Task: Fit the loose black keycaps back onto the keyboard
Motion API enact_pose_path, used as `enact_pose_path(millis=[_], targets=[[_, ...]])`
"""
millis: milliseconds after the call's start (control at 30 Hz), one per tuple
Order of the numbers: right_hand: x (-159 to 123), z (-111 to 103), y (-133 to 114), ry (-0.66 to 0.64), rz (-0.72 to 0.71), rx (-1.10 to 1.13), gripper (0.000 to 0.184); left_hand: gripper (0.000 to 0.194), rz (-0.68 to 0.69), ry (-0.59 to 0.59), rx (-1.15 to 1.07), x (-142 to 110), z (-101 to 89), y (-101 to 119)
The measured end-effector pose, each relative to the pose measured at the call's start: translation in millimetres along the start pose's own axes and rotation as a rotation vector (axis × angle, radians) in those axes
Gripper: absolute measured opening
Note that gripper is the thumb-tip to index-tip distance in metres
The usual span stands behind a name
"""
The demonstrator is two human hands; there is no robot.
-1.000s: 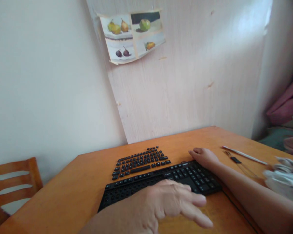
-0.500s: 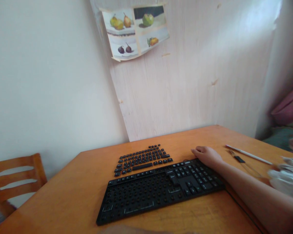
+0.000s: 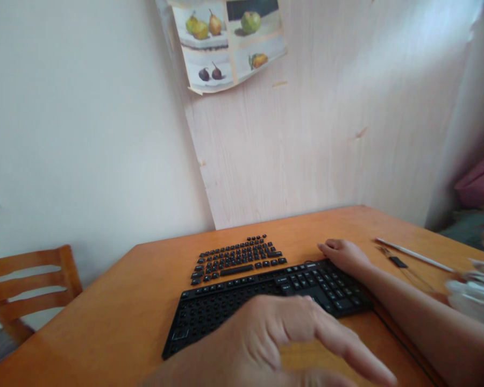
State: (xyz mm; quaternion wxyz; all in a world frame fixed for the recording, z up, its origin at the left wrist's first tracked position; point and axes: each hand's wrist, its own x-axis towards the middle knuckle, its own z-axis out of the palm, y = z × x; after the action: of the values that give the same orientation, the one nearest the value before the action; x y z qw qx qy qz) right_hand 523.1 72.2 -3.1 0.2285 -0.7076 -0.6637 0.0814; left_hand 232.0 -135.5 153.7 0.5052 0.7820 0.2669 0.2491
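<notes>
A black keyboard [image 3: 234, 309] lies on the orange wooden table [image 3: 116, 322]; most of its left and middle keys are removed, leaving bare sockets. The removed black keycaps [image 3: 236, 258] are laid out in rows just behind it. My left hand [image 3: 274, 338] hovers low in the foreground over the keyboard's front edge, fingers stretched toward the right with the thumb below, nothing visible between them. My right hand [image 3: 342, 255] rests on the keyboard's far right corner, fingers curled over its edge.
A thin white stick [image 3: 413, 254] and a small black wire tool [image 3: 398, 262] lie right of the keyboard. White cloth [image 3: 476, 293] sits at the right edge. A wooden chair [image 3: 28, 279] stands at the left. A fruit picture [image 3: 229, 43] hangs on the wall.
My left hand dropped out of view half a second ago and has come back over the keyboard's front. The right hand has stayed on the far corner. The view has tilted slightly.
</notes>
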Motion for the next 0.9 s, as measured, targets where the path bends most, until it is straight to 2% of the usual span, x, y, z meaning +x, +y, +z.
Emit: enact_pose_path(millis=[67,167,333,400,500,567,667,800,900], targets=[[0,-1,-1,0.002,0.005,0.000,0.042,0.033,0.020,0.252,-0.044,2,-9.4,-7],[-1,-3,-3,-0.005,0.014,0.000,0.042,0.030,0.107,0.641,-0.107,9,-34.5,-20],[-1,-4,-4,-0.033,0.019,-0.018,0.044,0.036,0.198,1.115,-0.297,13,-88.2,-45],[0,-3,-2,-0.038,0.013,-0.016,0.045,0.034,0.116,1.255,-0.339,4,-103.8,-56],[1,-1,1,-0.042,-0.004,-0.010,0.046,0.032,-0.063,1.419,-0.315,-20,-114.4,-76],[1,0,2,-0.040,-0.010,-0.003,0.046,0.036,-0.166,1.484,-0.281,-39,-114.3,-93],[1,1,3,-0.028,-0.015,0.006,0.046,0.042,-0.304,1.521,-0.254,-67,-109.5,-120],[-1,0,3,-0.016,-0.022,0.003,0.046,0.046,-0.400,1.478,-0.305,-89,-100.4,-149],[-3,-1,3,-0.020,-0.028,-0.012,0.046,0.048,-0.429,1.421,-0.347,-94,-92.6,-158]])
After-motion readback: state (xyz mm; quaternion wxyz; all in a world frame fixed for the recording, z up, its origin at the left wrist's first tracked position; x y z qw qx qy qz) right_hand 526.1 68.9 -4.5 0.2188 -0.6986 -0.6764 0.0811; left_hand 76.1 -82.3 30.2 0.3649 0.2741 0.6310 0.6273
